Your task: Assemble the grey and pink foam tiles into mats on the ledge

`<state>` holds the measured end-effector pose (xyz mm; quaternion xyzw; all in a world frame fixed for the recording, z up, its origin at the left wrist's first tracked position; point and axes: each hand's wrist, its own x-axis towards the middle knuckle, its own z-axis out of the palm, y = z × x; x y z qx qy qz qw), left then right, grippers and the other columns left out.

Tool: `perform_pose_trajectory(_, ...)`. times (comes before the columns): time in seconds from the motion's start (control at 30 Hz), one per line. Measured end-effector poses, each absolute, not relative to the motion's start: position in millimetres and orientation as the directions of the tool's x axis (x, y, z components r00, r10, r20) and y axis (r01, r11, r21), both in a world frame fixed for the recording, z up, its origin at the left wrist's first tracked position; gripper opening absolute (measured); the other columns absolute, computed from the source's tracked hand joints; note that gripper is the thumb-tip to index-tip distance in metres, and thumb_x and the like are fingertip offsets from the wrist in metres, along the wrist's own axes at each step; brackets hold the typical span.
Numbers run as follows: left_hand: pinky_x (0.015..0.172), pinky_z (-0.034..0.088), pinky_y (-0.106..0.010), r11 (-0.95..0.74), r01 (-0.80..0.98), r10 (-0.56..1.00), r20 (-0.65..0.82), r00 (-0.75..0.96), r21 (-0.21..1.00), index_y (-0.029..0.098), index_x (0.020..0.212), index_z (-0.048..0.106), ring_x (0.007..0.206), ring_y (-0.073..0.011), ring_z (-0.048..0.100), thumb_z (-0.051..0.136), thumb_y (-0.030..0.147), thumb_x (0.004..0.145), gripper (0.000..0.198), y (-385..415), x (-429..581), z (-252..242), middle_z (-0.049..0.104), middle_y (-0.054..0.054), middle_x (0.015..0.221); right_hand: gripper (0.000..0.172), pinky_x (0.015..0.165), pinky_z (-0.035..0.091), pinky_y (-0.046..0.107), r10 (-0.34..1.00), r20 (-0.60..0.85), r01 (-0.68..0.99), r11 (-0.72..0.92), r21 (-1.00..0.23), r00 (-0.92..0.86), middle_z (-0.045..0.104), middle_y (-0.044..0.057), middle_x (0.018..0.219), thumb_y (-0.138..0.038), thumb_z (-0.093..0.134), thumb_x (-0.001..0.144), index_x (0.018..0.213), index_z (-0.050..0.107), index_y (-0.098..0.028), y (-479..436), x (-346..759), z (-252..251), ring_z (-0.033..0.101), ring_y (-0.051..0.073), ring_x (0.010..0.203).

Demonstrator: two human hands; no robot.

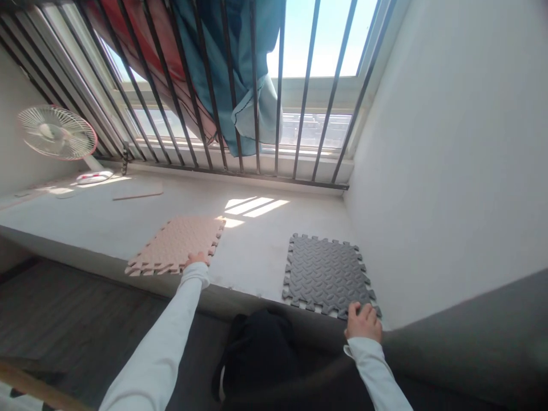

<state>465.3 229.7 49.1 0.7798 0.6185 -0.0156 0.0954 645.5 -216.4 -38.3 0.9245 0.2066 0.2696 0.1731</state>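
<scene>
Foam is what you have under both hands: two interlocking floor tiles lying flat on the concrete ledge (257, 251) below the window, well apart from each other. The pink tile (177, 244) sits to the left, and your left hand (196, 258) rests on its near right corner. The sleeve hides most of that hand, so you cannot tell how its fingers lie. The grey tile (325, 274) sits to the right, close to the white wall (449, 171). Your right hand (363, 322) is on its near right corner with the fingers bunched together and bent, though whether the thumb is tucked underneath does not show. Both tiles look light, soft and bendy, with a ribbed top that should give grip. Their toothed edges would likely flop or tear if pulled by a single tab, so hold a full corner. Farther off are the window bars (257, 114), a hanging blue cloth (231, 74) and, far left, a small fan (57, 132).
</scene>
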Motion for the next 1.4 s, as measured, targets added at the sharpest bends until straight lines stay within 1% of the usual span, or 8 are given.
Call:
perform_pose_trajectory(0.17, 0.071, 0.044, -0.03, -0.274, 0.956, 0.949, -0.134, 0.287, 0.108, 0.016, 0.101, 0.056, 0.089, -0.0222, 0.055, 0.052, 0.026, 0.074, 0.029, 219.9, 482.6, 74.6, 0.053, -0.012, 0.104, 0.037, 0.069, 0.034, 0.037, 0.453, 0.395, 0.301, -0.871, 0.389, 0.799, 0.055, 0.027, 0.106, -0.014, 0.052, 0.061, 0.097, 0.056, -0.01, -213.9, 643.6, -37.2, 0.051, 0.035, 0.094)
perform_pose_trajectory(0.37, 0.077, 0.041, -0.025, -0.578, 0.789, 0.81, 0.035, 0.585, 0.209, 0.026, 0.101, 0.058, 0.091, -0.0145, 0.051, 0.045, 0.021, 0.077, 0.027, 124.2, 531.1, 88.1, 0.049, -0.004, 0.107, 0.04, 0.07, 0.033, 0.038, 0.428, 0.34, 0.305, -0.882, 0.36, 0.837, 0.053, 0.03, 0.108, -0.014, 0.054, 0.059, 0.098, 0.055, -0.008, -211.0, 643.5, -34.8, 0.05, 0.036, 0.096)
perform_pose_trajectory(0.57, 0.072, 0.043, -0.028, -0.805, 0.564, 0.539, -0.171, 0.825, 0.183, 0.023, 0.097, 0.06, 0.091, -0.0182, 0.052, 0.048, 0.017, 0.074, 0.027, 20.2, 576.0, 50.4, 0.047, -0.008, 0.105, 0.047, 0.073, 0.033, 0.038, 0.418, 0.293, 0.302, -0.879, 0.369, 0.86, 0.053, 0.028, 0.111, -0.014, 0.058, 0.056, 0.102, 0.054, -0.009, -210.3, 642.4, -30.3, 0.051, 0.036, 0.098)
perform_pose_trajectory(0.73, 0.068, 0.045, -0.032, -0.84, 0.519, 0.491, -0.186, 0.851, 0.156, 0.022, 0.096, 0.063, 0.089, -0.0203, 0.052, 0.035, 0.01, 0.078, 0.035, -14.4, 592.1, 19.1, 0.043, -0.012, 0.116, 0.057, 0.074, 0.034, 0.039, 0.411, 0.207, 0.347, -0.893, 0.285, 0.888, 0.05, 0.03, 0.114, -0.01, 0.061, 0.05, 0.106, 0.052, -0.007, -210.7, 643.1, -27.4, 0.048, 0.038, 0.103)
perform_pose_trajectory(0.87, 0.064, 0.045, -0.032, -0.869, 0.466, 0.438, -0.183, 0.88, 0.164, 0.02, 0.098, 0.063, 0.088, -0.0205, 0.053, 0.03, 0.007, 0.079, 0.04, -14.5, 591.5, -0.2, 0.044, -0.013, 0.115, 0.052, 0.073, 0.034, 0.04, 0.411, 0.238, 0.339, -0.895, 0.29, 0.88, 0.051, 0.028, 0.114, -0.011, 0.058, 0.053, 0.105, 0.053, -0.01, -212.4, 643.9, -30.4, 0.049, 0.037, 0.102)
perform_pose_trajectory(1.1, 0.067, 0.044, -0.032, -0.824, 0.561, 0.556, -0.075, 0.828, 0.079, 0.018, 0.097, 0.063, 0.088, -0.0211, 0.052, 0.029, 0.008, 0.081, 0.039, -6.4, 584.3, -18.8, 0.048, -0.013, 0.112, 0.048, 0.074, 0.033, 0.04, 0.416, 0.259, 0.349, -0.898, 0.268, 0.872, 0.052, 0.027, 0.114, -0.012, 0.055, 0.057, 0.105, 0.054, -0.009, -213.3, 642.6, -30.7, 0.049, 0.036, 0.102)
perform_pose_trajectory(1.27, 0.072, 0.042, -0.031, -0.791, 0.605, 0.598, -0.093, 0.796, 0.092, 0.02, 0.095, 0.063, 0.091, -0.021, 0.051, 0.03, 0.008, 0.081, 0.038, 3.7, 577.3, -19.3, 0.049, -0.012, 0.113, 0.049, 0.075, 0.031, 0.038, 0.407, 0.283, 0.297, -0.884, 0.362, 0.869, 0.052, 0.026, 0.114, -0.013, 0.057, 0.056, 0.105, 0.055, -0.01, -210.4, 640.1, -27.1, 0.05, 0.035, 0.102)
perform_pose_trajectory(1.4, 0.074, 0.042, -0.032, -0.766, 0.636, 0.627, -0.112, 0.771, 0.094, 0.018, 0.097, 0.063, 0.09, -0.0216, 0.052, 0.032, 0.007, 0.08, 0.037, 8.3, 572.1, -18.1, 0.049, -0.013, 0.113, 0.052, 0.076, 0.031, 0.038, 0.406, 0.272, 0.299, -0.884, 0.36, 0.872, 0.052, 0.027, 0.114, -0.013, 0.059, 0.054, 0.106, 0.054, -0.009, -209.6, 639.3, -26.7, 0.05, 0.035, 0.101)
